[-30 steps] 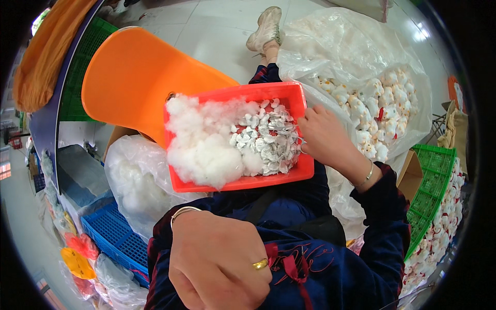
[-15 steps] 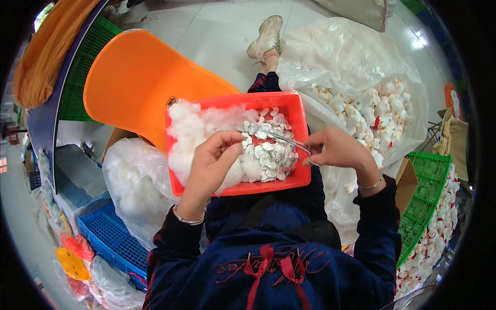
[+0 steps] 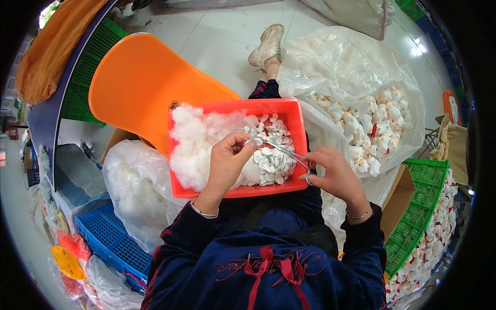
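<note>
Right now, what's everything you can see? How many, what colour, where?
Plastic bin: one, red, lap
Stuffing: one heap, white, bin's left
Flat pieces: many, whitish, bin's right
Scissor-handled tool: one, silver, over bin
Chair: one, orange, upper left
Stuffing bag: one, clear, left
Toy bag: one, clear, right
Small toys: many, whitish, right
Mesh basket: one, blue, lower left
Crates: at least two, green, left and right
Cardboard box: one, brown, right
Shoe: one, whitish, top centre
Left hand: one, bare, over bin
Right hand: one, bare, bin's right
</note>
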Demonstrator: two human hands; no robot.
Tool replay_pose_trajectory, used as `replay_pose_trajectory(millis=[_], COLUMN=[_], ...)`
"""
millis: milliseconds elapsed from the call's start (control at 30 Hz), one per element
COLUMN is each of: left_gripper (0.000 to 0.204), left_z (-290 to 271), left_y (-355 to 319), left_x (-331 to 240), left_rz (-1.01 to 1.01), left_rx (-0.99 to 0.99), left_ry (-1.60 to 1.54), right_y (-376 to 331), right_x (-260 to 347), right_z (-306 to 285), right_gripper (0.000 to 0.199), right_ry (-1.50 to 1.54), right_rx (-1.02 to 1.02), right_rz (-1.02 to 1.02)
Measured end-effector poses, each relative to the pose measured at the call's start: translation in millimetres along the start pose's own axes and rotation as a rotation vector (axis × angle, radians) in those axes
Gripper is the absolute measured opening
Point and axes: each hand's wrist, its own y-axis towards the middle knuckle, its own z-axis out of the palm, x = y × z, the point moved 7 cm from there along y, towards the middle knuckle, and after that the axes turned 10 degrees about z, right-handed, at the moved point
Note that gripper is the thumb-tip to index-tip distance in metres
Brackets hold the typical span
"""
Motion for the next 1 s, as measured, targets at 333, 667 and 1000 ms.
replay_pose_trajectory(millis=[333, 667, 1000], left_gripper=[0.016, 0.014, 0.015], left_z=[9.5, 14.3, 7.7], left_y=[-7.8, -7.6, -5.4], left_x=[-1.4, 1.6, 6.9], left_rz=[-0.151, -0.142, -0.143], left_rx=[0.11, 0.184, 0.173], left_ry=[-0.139, -0.052, -0.061], right_y=[0.0, -2.7, -6.0], right_x=[10.5, 16.3, 5.0], right_z=[6.9, 0.8, 7.7], right_gripper=[0.041, 0.05, 0.036], right_ry=[-0.272, -0.263, -0.112], right_rx=[0.02, -0.057, 0.03], right_rz=[0.017, -0.032, -0.088])
